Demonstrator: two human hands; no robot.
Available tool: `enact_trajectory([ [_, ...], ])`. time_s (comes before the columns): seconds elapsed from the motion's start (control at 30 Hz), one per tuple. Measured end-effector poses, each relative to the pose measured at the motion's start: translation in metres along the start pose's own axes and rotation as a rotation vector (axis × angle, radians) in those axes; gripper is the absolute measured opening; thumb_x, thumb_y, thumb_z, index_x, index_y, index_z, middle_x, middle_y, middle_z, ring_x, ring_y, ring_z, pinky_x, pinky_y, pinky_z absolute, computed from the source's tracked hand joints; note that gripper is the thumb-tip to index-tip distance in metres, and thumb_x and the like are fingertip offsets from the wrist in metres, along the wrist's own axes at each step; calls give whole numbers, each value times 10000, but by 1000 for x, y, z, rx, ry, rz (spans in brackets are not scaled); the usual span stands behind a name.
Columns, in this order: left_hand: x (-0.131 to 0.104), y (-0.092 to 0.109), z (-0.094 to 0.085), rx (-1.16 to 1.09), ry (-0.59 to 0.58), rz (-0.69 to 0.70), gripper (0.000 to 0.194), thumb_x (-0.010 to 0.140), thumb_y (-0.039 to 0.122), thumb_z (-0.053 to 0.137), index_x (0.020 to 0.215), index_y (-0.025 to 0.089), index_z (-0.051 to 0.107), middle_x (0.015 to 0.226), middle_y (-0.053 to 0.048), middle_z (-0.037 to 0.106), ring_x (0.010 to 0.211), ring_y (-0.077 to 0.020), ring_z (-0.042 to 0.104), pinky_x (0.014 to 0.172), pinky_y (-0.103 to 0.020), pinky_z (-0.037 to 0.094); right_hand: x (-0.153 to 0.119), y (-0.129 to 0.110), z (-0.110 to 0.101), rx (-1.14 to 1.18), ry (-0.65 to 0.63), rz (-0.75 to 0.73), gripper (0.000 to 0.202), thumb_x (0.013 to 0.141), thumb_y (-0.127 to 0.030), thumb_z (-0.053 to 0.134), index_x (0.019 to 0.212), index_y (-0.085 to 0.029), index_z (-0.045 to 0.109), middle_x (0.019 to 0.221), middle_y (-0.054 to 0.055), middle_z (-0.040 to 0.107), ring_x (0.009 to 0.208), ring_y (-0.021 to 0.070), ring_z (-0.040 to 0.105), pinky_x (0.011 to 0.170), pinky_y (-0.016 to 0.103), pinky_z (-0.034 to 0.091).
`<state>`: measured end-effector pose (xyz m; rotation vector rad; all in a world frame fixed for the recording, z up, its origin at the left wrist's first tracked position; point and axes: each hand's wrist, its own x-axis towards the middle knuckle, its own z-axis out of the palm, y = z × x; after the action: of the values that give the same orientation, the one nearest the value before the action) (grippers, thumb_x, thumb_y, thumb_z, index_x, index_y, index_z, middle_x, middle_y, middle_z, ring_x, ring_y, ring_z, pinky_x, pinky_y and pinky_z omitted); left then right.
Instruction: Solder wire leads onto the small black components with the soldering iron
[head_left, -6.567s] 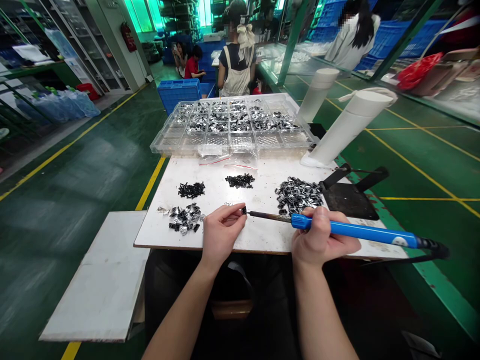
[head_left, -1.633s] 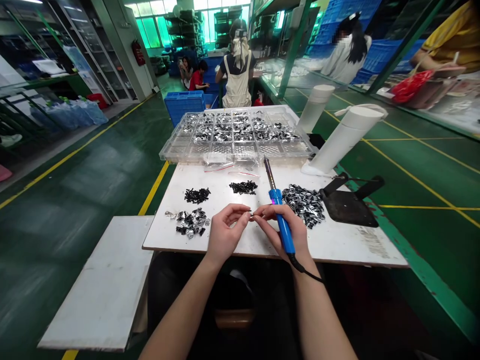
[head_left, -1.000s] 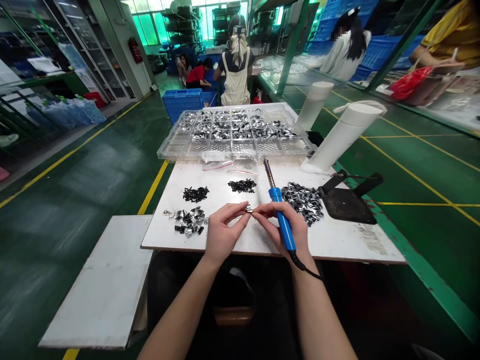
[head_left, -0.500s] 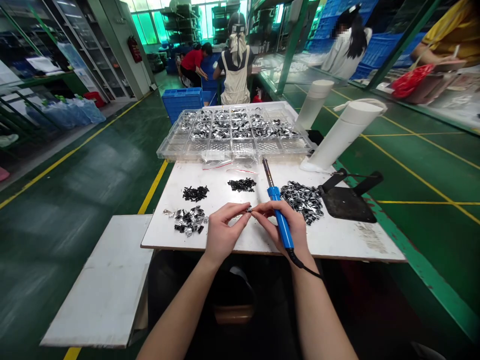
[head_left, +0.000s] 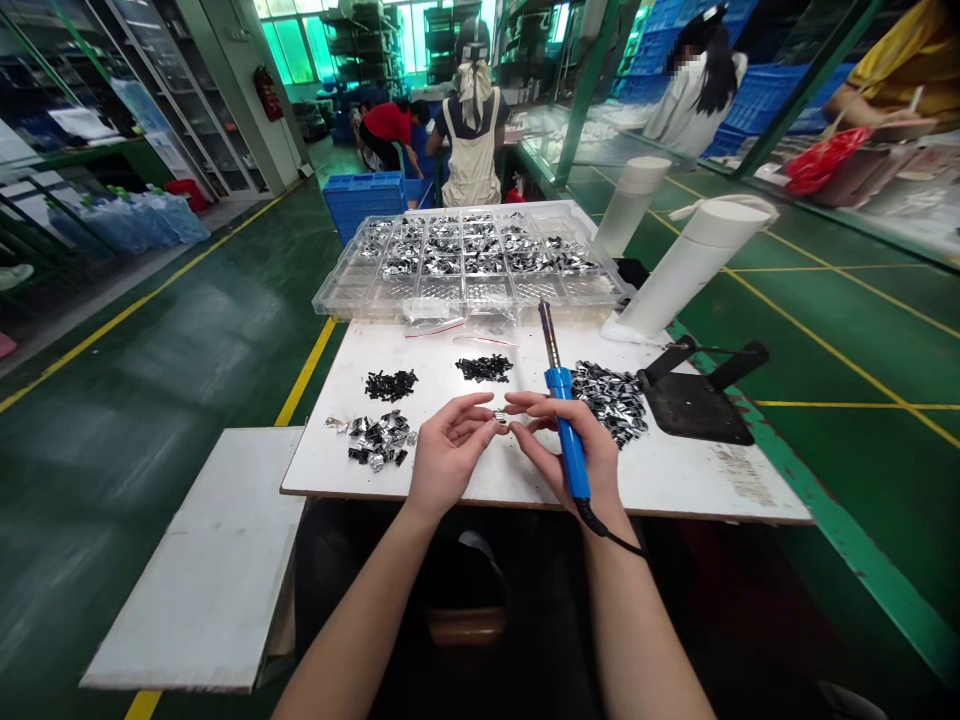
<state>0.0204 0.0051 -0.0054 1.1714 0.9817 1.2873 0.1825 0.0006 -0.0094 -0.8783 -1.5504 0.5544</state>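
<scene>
Between the fingertips of my left hand [head_left: 448,450] is a small shiny metallic piece [head_left: 500,415]. My right hand [head_left: 581,450] holds a blue-handled soldering iron [head_left: 568,430], its tip pointing away from me, while its thumb and forefinger sit close beside the small piece. Whether those right fingertips touch the piece I cannot tell. Left of my hands lies a loose heap of silvery and black pieces [head_left: 379,438]. Two small piles of black parts, one on the left [head_left: 391,385] and one in the middle [head_left: 484,368], lie beyond. A larger heap of silvery-black pieces [head_left: 615,400] is partly behind my right hand.
A clear compartment tray [head_left: 480,290] filled with pieces stands at the table's far side, with plastic bags [head_left: 435,318] before it. A black metal stand [head_left: 697,405] and white cylinders [head_left: 690,265] are on the right. A lower white board [head_left: 202,560] adjoins at left. Co-workers are beyond.
My right hand and the soldering iron have shifted slightly right. The fingers of both hands have spread a little apart around the small piece.
</scene>
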Motion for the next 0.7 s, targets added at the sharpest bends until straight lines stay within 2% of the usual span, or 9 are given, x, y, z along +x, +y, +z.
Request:
enact_trajectory([
  [0.13, 3, -2, -1, -42, -79, 3, 367, 876, 218, 724, 1215, 184, 589, 950, -26, 688, 878, -150, 736, 868, -269, 565, 1, 0, -1, -74, -57, -10, 203, 901, -119, 689, 1025, -262, 617, 1131, 34, 768, 885, 157, 756, 758, 275, 617],
  [0.23, 4, -3, 0, -51, -106, 0, 331, 888, 236, 712, 1183, 180, 573, 967, -29, 670, 872, -138, 716, 862, -266, 560, 1, 3, -3, -113, -71, -26, 182, 905, -125, 690, 1010, -259, 626, 1096, 26, 776, 834, 146, 755, 765, 270, 620],
  [0.5, 5, 0, 0, -87, -47, -46, 202, 837, 282, 773, 910, 152, 638, 882, -45, 725, 840, -172, 752, 856, -296, 596, -1, 10, -4, -167, -49, -59, 217, 903, -147, 707, 1082, -260, 661, 1043, 31, 761, 829, 160, 747, 780, 299, 618],
  [0.7, 1, 3, 3, -76, 4, -69, 201, 822, 301, 782, 887, 147, 671, 837, -54, 767, 787, -195, 778, 806, -296, 616, 0, 7, -4, -231, -18, -85, 231, 878, -160, 745, 1069, -267, 668, 980, 15, 755, 812, 159, 732, 773, 297, 600],
])
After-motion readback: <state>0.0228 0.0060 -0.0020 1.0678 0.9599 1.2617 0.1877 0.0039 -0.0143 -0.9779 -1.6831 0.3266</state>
